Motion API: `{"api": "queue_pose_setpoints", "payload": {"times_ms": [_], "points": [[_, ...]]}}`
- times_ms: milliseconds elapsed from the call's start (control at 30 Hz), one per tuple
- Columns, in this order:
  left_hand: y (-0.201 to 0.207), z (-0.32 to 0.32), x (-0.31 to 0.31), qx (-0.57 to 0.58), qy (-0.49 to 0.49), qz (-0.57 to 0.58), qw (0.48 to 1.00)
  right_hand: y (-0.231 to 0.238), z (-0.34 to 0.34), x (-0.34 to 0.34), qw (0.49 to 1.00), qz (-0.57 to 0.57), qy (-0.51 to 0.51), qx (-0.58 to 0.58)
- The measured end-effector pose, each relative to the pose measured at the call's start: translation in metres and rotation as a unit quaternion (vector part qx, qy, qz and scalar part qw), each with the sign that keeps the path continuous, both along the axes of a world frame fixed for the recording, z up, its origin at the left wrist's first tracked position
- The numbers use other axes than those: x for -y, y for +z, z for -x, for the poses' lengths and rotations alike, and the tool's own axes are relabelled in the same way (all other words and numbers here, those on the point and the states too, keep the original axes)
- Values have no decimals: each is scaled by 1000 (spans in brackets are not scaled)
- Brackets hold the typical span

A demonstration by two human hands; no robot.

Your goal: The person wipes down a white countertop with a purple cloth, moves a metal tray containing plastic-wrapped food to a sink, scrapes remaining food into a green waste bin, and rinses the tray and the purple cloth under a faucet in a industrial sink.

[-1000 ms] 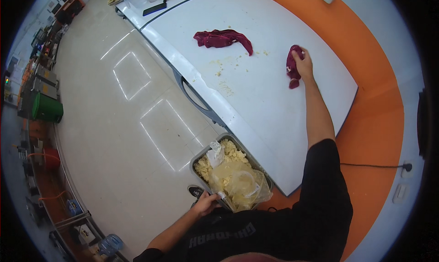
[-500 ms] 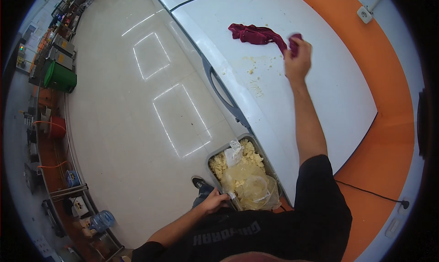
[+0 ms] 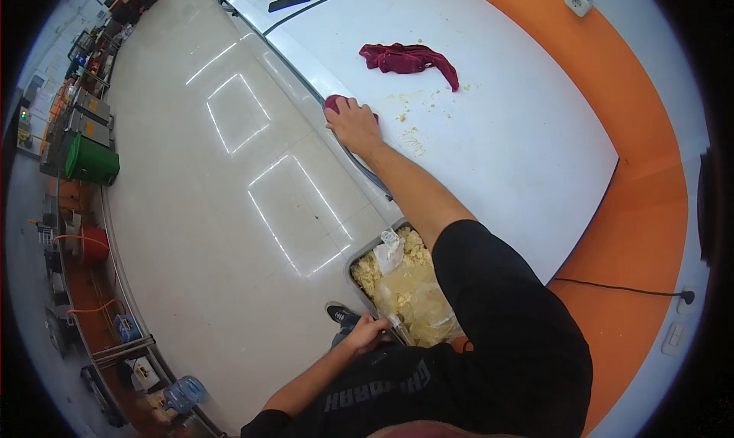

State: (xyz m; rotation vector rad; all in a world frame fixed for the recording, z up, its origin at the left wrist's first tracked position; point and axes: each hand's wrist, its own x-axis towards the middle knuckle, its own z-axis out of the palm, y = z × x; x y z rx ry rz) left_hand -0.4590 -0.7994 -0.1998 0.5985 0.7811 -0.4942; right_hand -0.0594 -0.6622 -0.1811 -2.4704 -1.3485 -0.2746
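Note:
My right hand [image 3: 354, 124] is closed over a bunched dark red cloth [image 3: 332, 103], pressing it on the left edge of the white table [image 3: 520, 155]. Farther off on the tabletop lies a second, crumpled dark red cloth [image 3: 405, 58]. Pale yellow crumbs [image 3: 403, 117] are scattered between that cloth and my right forearm. Low by my body, my left hand [image 3: 368, 334] has its fingers curled at the near left rim of a grey bin [image 3: 357, 279]. Yellow crumbly scraps [image 3: 367, 276], a clear plastic bag [image 3: 417, 304] and a white crumpled wrapper [image 3: 389, 253] fill the bin.
A black-bladed scraper [image 3: 289, 3] with a red handle part lies at the table's far end. Left across the tiled floor [image 3: 191, 208] stand a green bin [image 3: 92, 159], a red bucket [image 3: 93, 244] and a blue water bottle [image 3: 183, 394]. A black cable [image 3: 619, 286] runs along the orange wall.
My right hand has swept left across the table with its cloth, from beside the other cloth to the table edge. My left hand stays at the bin.

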Motion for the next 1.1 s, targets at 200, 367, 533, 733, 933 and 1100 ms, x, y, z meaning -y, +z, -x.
{"api": "queue_pose_setpoints", "payload": {"times_ms": [200, 367, 533, 733, 933, 1100], "points": [[-22, 7, 1, 5, 3, 34, 999, 10, 24, 82, 999, 27, -20, -35], [-7, -2, 7, -1, 3, 1, 1000, 55, 15, 185, 976, 121, -158, -92], [3, -10, 6, -14, -2, 0, 1000, 112, -15, 184, 958, 146, -188, -158], [-8, -2, 5, -7, 8, -2, 1000, 76, -106, 98, 990, -4, -49, -134], [-18, 6, 2, -13, -18, -6, 1000, 11, -129, 90, 981, -78, -11, -180], [-9, 1, 2, -18, -12, 7, 1000, 9, -103, 133, 938, -130, 63, -315]]}}
